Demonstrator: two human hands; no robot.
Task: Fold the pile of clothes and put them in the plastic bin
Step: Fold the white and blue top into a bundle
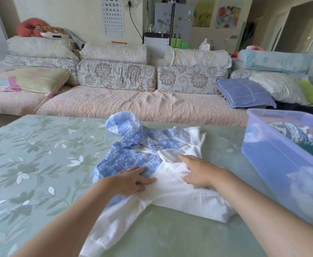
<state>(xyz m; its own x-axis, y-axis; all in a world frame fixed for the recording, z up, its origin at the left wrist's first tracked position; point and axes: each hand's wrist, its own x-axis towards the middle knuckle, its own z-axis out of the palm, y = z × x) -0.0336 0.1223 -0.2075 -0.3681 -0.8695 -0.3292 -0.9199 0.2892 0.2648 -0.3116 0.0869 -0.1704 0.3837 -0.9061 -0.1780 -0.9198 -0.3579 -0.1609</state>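
At table centre, a blue-and-white hoodie [133, 156] lies partly folded, with its hood [122, 123] at 12 o'clock and one white sleeve [111, 225] running loose toward 7 o'clock. The left hand [131, 180] and right hand [198, 171] lie flat on the chest panel, fingers straight and apart, pressing rather than gripping; neither holds anything.

Likely faults from this position:
- The unfolded sleeve may be left outside the bundle or drag off the near edge if it is not turned in first.
- The thick doubled edge at 5 o'clock may spring open once the palms lift, since the cloth looks soft and bulky.
- The glossy table [40, 154] cover may let the whole garment slide under a sideways push.
- A one-sided lift toward the plastic bin [263, 145] at 3 o'clock may collapse the fold.

Materials and shapes: the hoodie is crinkled, matte fabric — mottled blue print over the shoulders and hood, plain white below, ribbed at the cuff. The table surface is smooth and reflective, pale green with a leaf pattern. The bin is translucent bluish plastic, rectangular with rounded corners and a raised rim; folded clothes [291, 134] already sit inside it. Beyond, at 12 o'clock, a sofa [133, 104] carries a quilted, wrinkled cover and floral cushions — all soft, rounded forms.
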